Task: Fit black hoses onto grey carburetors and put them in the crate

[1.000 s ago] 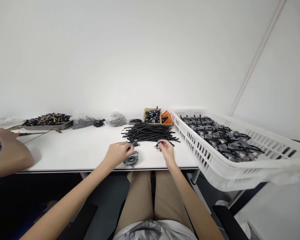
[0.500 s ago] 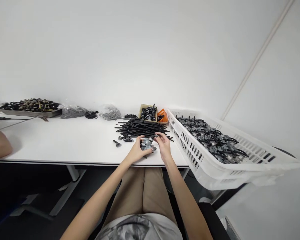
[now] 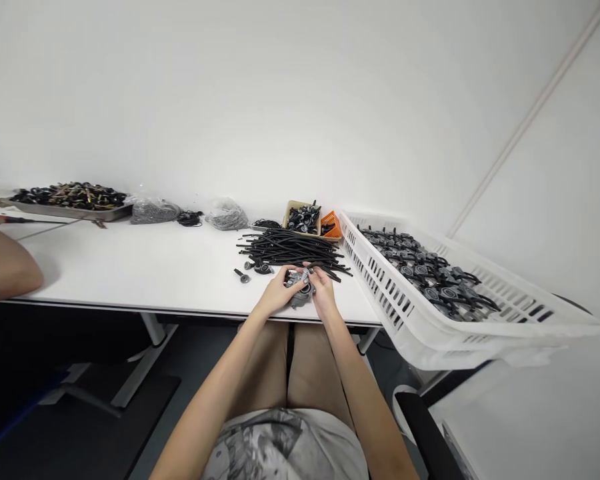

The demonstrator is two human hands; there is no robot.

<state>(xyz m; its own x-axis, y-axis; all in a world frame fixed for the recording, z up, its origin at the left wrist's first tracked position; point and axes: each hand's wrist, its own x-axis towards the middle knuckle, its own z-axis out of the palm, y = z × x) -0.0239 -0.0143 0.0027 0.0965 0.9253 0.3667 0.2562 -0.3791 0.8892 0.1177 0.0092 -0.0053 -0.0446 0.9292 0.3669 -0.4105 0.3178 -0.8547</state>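
Note:
Between my two hands, above the table's front edge, is a grey metal carburetor (image 3: 298,299) with a round opening facing up. My left hand (image 3: 279,292) grips its left side, the thumb lying across the top. On its right side my right hand (image 3: 323,291) closes with bent fingers near the upper edge; whether a small piece is pinched there is hidden. Just beyond my hands lies a heap of black rubber hoses (image 3: 290,248). Several small black parts with round grey ends (image 3: 263,268) rest left of my hands, one black part (image 3: 242,275) lying apart.
At right stands a white plastic basket (image 3: 380,293) of carburetors with black hoses. Behind the hoses are a yellow bin (image 3: 287,212) and an orange basket (image 3: 334,227). Plastic bags (image 3: 226,215) and a metal tray (image 3: 100,215) line the wall. Another person's arm (image 3: 10,270) rests at left.
The carburetor has turned so its round opening faces up. My right hand has come down and closer to my left. The view has shifted slightly.

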